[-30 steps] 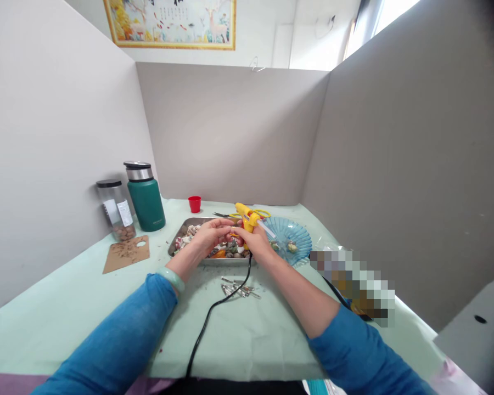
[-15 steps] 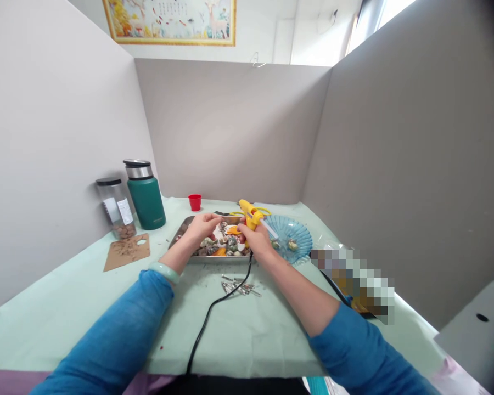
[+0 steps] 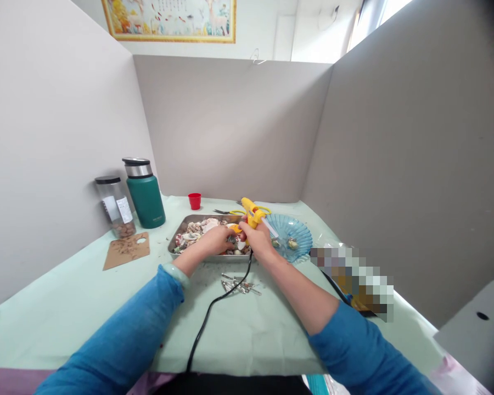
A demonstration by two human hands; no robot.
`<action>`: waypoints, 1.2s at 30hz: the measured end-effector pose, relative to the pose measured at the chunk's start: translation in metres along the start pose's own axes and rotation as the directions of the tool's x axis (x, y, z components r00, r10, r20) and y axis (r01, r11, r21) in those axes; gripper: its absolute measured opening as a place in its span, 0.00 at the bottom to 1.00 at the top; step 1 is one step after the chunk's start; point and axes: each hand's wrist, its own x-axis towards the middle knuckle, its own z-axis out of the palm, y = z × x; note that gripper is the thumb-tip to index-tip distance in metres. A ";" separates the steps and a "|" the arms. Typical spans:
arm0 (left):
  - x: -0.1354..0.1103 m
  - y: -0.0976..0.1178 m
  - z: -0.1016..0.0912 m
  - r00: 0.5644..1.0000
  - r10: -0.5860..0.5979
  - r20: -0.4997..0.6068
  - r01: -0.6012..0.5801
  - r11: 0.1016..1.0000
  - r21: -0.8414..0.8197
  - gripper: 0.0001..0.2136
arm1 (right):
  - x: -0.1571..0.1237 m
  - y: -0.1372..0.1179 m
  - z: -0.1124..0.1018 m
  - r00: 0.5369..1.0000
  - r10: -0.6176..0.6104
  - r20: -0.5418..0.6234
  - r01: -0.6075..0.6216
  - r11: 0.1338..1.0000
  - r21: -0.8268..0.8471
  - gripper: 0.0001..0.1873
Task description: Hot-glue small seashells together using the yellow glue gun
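Note:
My right hand (image 3: 257, 239) is wrapped round the handle of a yellow glue gun (image 3: 250, 211), whose black cord (image 3: 208, 318) trails toward me across the table. Its nozzle points left toward my left hand (image 3: 216, 239), which is closed over the near right part of a metal tray (image 3: 177, 240) full of small shells. What the left fingers pinch is too small to name. Both hands meet just above the tray's right end.
A blue glass dish (image 3: 292, 233) lies right of the tray, yellow-handled scissors (image 3: 230, 212) and a red cup (image 3: 195, 201) behind it. A green flask (image 3: 145, 193), a clear jar (image 3: 114, 206) and a cardboard piece (image 3: 127, 249) stand left. Metal clips (image 3: 239, 286) lie near me.
My left hand went left into the tray, then came back right to the glue gun's nozzle. The right hand with the gun stayed nearly still.

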 end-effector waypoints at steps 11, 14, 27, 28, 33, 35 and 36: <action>-0.003 -0.013 -0.018 0.943 -0.334 -0.005 0.216 0.620 -0.755 0.10 | -0.004 -0.004 0.000 1.000 0.018 -0.006 -0.018 0.998 -0.068 0.15; -0.006 -0.009 -0.021 0.943 -0.324 0.083 0.217 0.403 -0.889 0.10 | -0.005 -0.006 0.000 1.000 0.017 0.003 -0.017 0.995 -0.103 0.15; -0.005 -0.025 -0.026 0.925 -0.361 -0.120 0.283 0.863 -0.418 0.18 | -0.006 -0.005 -0.001 0.999 -0.036 -0.002 0.035 0.991 -0.132 0.11; -0.006 -0.025 -0.027 0.929 -0.356 -0.099 0.281 0.855 -0.436 0.20 | -0.005 -0.004 -0.001 0.999 -0.043 -0.002 0.042 0.989 -0.142 0.11; -0.006 -0.028 -0.028 0.936 -0.320 -0.146 0.269 0.919 -0.289 0.20 | -0.007 -0.007 -0.002 1.000 -0.027 0.000 0.026 0.986 -0.165 0.12; -0.005 -0.032 -0.027 0.939 -0.292 -0.180 0.269 0.953 -0.142 0.14 | -0.008 -0.009 -0.002 1.000 -0.024 0.003 0.025 0.987 -0.159 0.12; -0.005 -0.034 -0.025 0.944 -0.281 -0.174 0.270 0.959 -0.087 0.12 | -0.008 -0.010 -0.002 1.000 -0.027 0.003 0.027 0.987 -0.157 0.12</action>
